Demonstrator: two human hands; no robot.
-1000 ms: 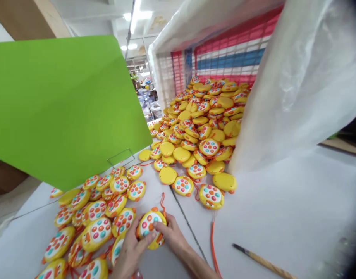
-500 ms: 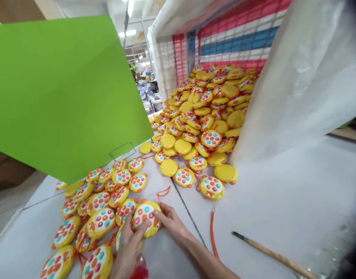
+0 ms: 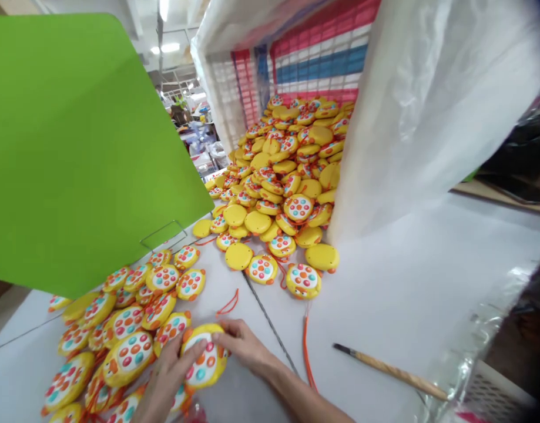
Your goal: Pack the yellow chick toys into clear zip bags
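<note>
Between my two hands I hold a yellow duck-like toy (image 3: 211,371) with a white face covered in coloured round buttons. My left hand (image 3: 169,369) grips its left edge, thumb on the white face. On the opposite side, my right hand (image 3: 240,345) pinches the upper right edge. A loop of red cord (image 3: 228,303) lies on the table just above my right hand. Left of my hands, similar button toys (image 3: 131,353) lie heaped, most with buttons facing up.
A large pile of the same toys (image 3: 257,222) spills from a striped sack (image 3: 318,64) lined with white plastic (image 3: 393,135). A green board (image 3: 84,153) stands at the left. A wooden-handled brush (image 3: 393,368) and a red cord strand (image 3: 307,352) lie on the right.
The view has swung right, so everything appears shifted left. The toy has turned a little in my hands, which both still hold it.
</note>
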